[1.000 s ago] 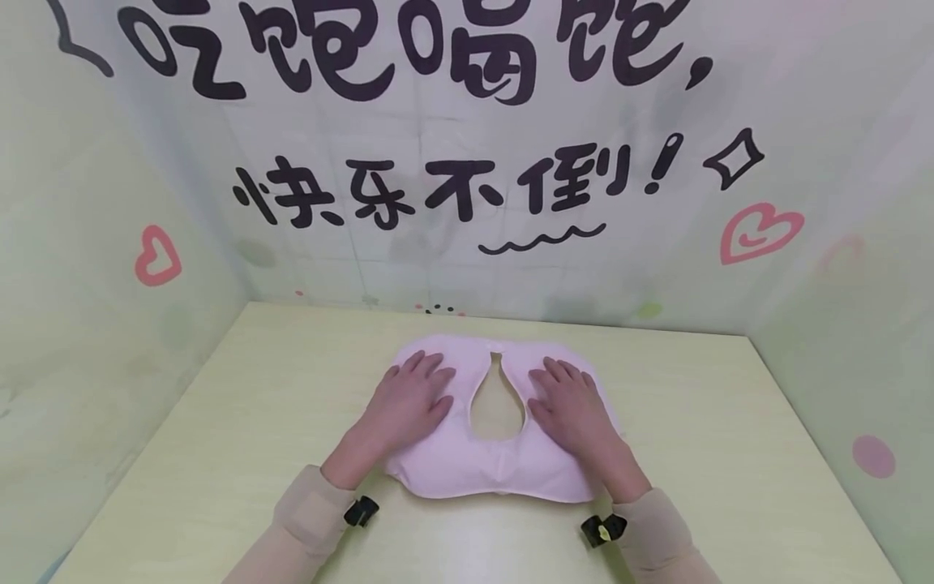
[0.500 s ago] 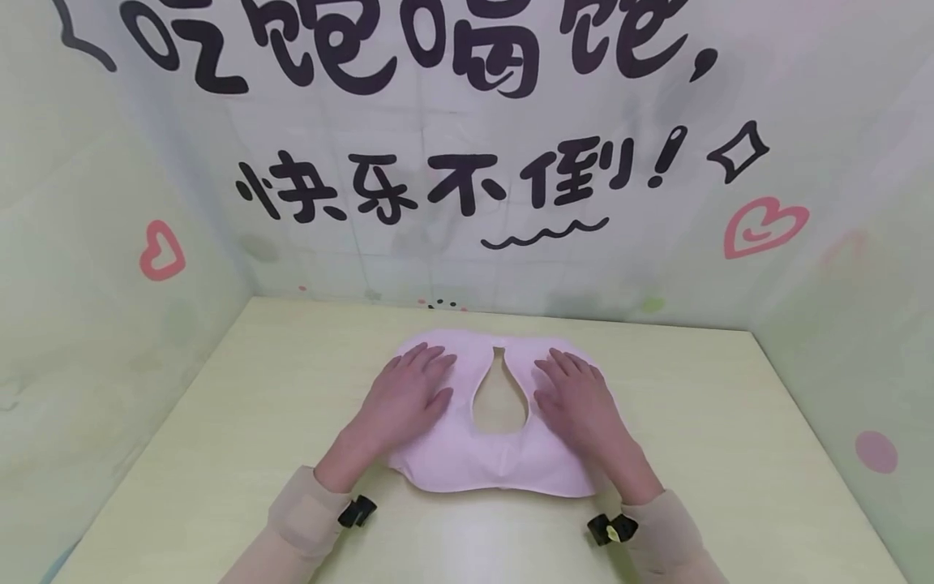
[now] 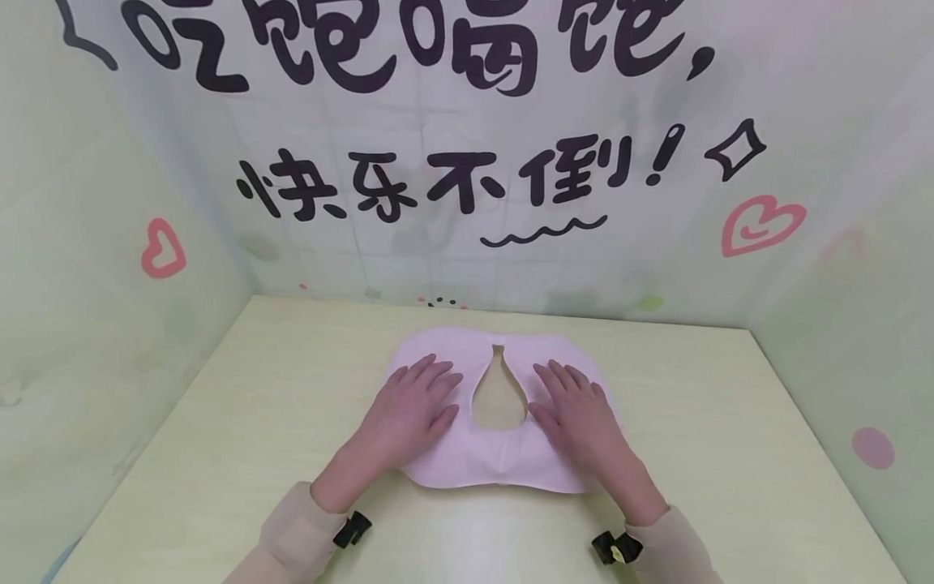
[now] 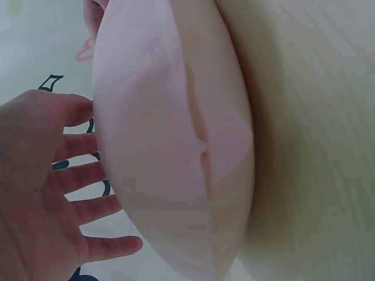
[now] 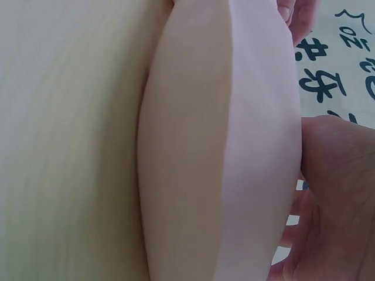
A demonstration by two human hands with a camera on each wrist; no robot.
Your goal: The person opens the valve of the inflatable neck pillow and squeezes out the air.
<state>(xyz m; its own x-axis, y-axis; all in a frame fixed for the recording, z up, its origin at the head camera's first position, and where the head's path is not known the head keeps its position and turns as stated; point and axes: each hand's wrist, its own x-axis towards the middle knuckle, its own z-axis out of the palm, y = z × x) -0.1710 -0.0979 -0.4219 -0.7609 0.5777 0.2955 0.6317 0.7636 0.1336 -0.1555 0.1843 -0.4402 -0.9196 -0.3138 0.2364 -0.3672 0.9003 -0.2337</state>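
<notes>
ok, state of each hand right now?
Left hand: open, resting on the pink cushion, gripping nothing.
Right hand: open, resting on the pink cushion, gripping nothing.

One pink cushion (image 3: 499,458) and one table (image 3: 219,405) are showing, with one left hand (image 3: 409,410) and one right hand (image 3: 580,418). Two sleeves (image 3: 295,531) and two black wrist devices (image 3: 353,529) are appearing near; two pink hearts (image 3: 762,226) are showing far left and far right, perhaps with a faint third.

I look over a pale, lightly grained counter (image 3: 241,422), its near edge whitened mid-span by a soft glare (image 3: 474,539). Past its far edge I see a whitish back wall (image 3: 336,264) bearing black Chinese lettering (image 3: 467,182); pale-green side walls (image 3: 95,349) flank the left and right edges, a purple dot (image 3: 873,448) on the right one.
</notes>
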